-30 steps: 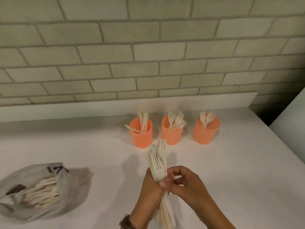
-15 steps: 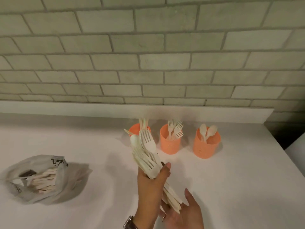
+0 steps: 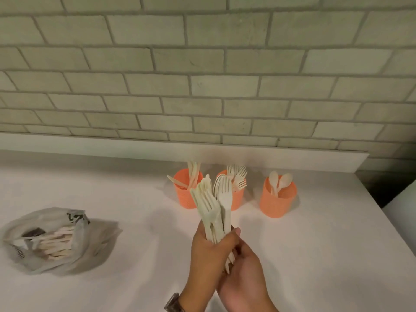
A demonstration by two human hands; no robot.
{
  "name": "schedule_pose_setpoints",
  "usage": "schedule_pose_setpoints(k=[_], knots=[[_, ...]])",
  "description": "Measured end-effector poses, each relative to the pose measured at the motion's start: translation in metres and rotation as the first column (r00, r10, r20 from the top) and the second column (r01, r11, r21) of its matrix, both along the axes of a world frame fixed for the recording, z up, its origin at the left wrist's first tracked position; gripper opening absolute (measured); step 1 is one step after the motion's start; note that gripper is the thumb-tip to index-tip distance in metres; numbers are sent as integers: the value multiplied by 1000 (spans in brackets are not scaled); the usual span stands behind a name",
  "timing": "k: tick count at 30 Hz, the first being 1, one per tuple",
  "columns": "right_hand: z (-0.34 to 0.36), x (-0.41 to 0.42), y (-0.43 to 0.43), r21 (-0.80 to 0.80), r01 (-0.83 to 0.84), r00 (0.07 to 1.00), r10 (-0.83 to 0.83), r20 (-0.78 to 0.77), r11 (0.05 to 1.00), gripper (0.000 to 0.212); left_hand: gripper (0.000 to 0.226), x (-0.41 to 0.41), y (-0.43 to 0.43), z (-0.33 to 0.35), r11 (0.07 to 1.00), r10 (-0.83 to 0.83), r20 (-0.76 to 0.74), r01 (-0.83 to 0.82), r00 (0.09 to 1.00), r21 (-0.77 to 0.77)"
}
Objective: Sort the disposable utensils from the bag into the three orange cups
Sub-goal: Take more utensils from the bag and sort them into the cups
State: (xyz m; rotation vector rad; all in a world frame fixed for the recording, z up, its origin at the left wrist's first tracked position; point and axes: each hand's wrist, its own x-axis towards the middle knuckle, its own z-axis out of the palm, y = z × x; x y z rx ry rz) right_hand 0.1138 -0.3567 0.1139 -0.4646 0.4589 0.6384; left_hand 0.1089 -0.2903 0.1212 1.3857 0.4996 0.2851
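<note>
My left hand (image 3: 208, 253) grips a bundle of pale disposable utensils (image 3: 213, 206), mostly forks, held upright in front of the cups. Beneath it, my right hand (image 3: 244, 273) cups the handle ends, palm up. Three orange cups stand in a row near the wall: the left cup (image 3: 183, 194) holds knives, the middle cup (image 3: 236, 199) holds forks and is partly hidden by the bundle, the right cup (image 3: 278, 200) holds spoons. A grey bag (image 3: 85, 242) lies on the left with more utensils (image 3: 56, 242) inside.
The white counter (image 3: 315, 255) ends at a raised ledge (image 3: 292, 161) under a pale brick wall. Its right edge drops off near a dark gap (image 3: 378, 188). A watch (image 3: 173, 302) is on my left wrist.
The bundle has swung from leaning left to nearly upright, closer to the middle cup. My right hand has risen from below and now touches the handle ends.
</note>
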Motion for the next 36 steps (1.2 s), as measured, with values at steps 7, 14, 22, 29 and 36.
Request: schedule_pose_setpoints(k=[7,14,22,29,36], knots=[[1,-2,-10,-693,211,794,293,533,690,27,14,0,15,-2,998,-37,-35,39,999,42],[10,14,-12,-819,413,615,540,574,399,22,12,-9,16,-15,993,-38,-93,48,995,108],[18,27,-15,-786,146,743,458,488,600,17,37,-19,25,-13,972,-228,-109,233,968,34],[21,31,-20,-808,66,728,526,440,585,15,47,-22,33,-14,938,-335,-45,330,941,-103],[16,36,-24,-706,-78,772,491,403,703,12,42,-17,40,-20,904,-395,-44,380,918,-197]])
